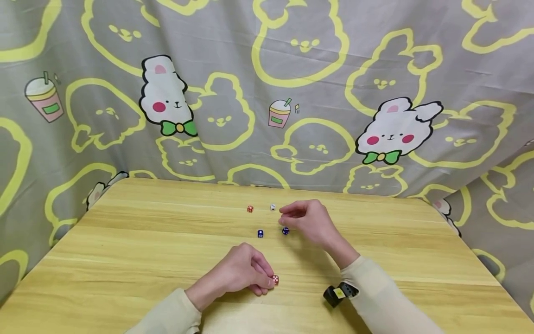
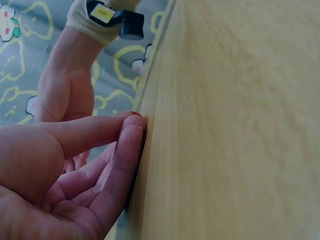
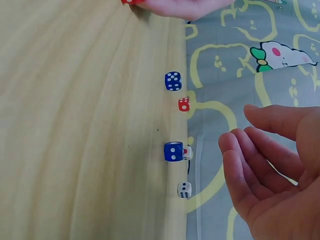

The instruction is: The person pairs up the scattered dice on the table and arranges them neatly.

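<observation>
Toward the near edge of the desk (image 1: 104,241), my left hand (image 1: 242,269) is pinching a red die (image 1: 276,279), a cube without a long axis, its white-pipped face pointing toward the head camera. Nearer the far edge, I am hovering the right hand (image 1: 310,223), released, beside a white die (image 1: 273,207) and a blue die (image 1: 285,231).

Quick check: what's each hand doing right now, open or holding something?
Left hand: holding a red die, pinched at the fingertips.
Right hand: open, holding nothing.
</observation>
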Demonstrator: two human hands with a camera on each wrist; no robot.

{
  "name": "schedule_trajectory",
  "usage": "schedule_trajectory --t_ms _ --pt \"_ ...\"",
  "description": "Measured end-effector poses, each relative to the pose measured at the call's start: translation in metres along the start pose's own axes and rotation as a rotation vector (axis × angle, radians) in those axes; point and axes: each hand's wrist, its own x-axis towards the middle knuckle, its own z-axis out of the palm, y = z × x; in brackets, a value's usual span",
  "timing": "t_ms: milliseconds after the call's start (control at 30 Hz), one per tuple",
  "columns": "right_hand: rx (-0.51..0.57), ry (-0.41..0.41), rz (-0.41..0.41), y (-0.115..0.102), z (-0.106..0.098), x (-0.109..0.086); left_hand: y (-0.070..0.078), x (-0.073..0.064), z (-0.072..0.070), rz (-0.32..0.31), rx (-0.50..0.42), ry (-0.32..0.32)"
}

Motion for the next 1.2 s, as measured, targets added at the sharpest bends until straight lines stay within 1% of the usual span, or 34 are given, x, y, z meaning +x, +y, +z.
schedule_trajectory --t_ms 167,533,767,1100,1200 --pt "0.012 -0.002 -0.014 0.000 0.006 0.011 0.000 0.001 0.000 0.006 -0.004 -0.005" --pt "-0.063 0.008 -0.015 -0.007 0.012 0.030 0.001 0.003 0.000 0.013 0.004 -0.011" --pt "-0.055 -0.001 -0.017 -0.007 0.019 0.041 0.001 0.002 0.000 0.004 -0.002 -0.009" --pt "-0.089 0.015 -0.013 -0.012 0.031 0.052 0.002 0.001 -0.001 0.020 -0.001 -0.013" --pt "-0.093 0.014 -0.001 -0.012 0.034 0.054 0.001 0.001 -0.001 0.020 0.001 -0.016"
